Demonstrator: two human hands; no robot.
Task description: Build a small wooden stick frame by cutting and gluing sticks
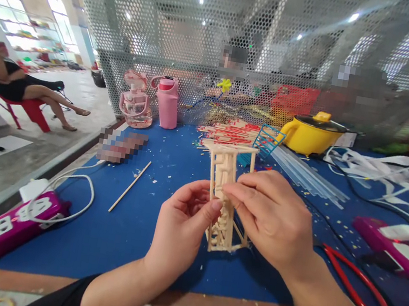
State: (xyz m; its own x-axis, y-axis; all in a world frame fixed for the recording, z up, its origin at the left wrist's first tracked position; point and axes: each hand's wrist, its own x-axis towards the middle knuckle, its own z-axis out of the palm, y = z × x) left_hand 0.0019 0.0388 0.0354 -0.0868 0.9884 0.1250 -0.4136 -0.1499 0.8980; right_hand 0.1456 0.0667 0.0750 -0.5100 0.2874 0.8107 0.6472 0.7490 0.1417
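A small frame of pale wooden sticks [228, 230] stands upright at the middle of the blue table. My left hand [185, 223] grips its left side, thumb across the front and fingers behind the left post. My right hand [276, 212] is closed at the frame's upper middle, its thumb and fingertips pinched against the inner pieces; whatever lies between those tips is too small to make out. One loose wooden stick [130, 186] lies on the table to the left of my left hand.
Behind the frame lie red-marked sticks [231, 132] and a blue basket [268, 141]. A yellow pot [311, 134], clear rods [306, 175] and red-handled pliers [358, 286] are at right. Pink bottles [168, 102] and a purple power strip [15, 228] are at left. A person [24, 81] sits far left.
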